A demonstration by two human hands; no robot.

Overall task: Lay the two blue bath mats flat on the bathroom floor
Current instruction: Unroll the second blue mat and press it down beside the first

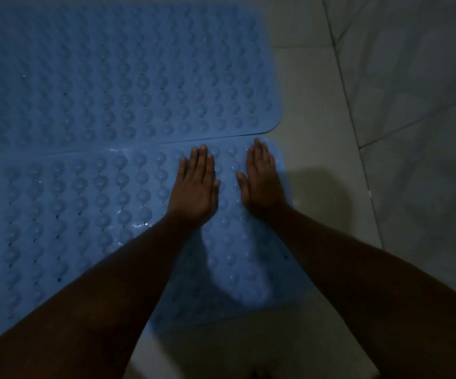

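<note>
Two blue bath mats with rows of round bumps lie on the tiled floor, one behind the other. The far mat (112, 77) spreads flat across the upper left. The near mat (57, 203) lies in front of it, and their long edges meet along a thin seam. My left hand (195, 187) rests palm down with straight fingers on the near mat's far right part. My right hand (262, 179) lies flat beside it, close to the mat's right corner. Both forearms cross the near mat's lower part.
Pale floor tiles (317, 91) with dark grout lines fill the right side and the strip below the near mat. A tiled wall or step (426, 105) rises at the far right. The light is dim.
</note>
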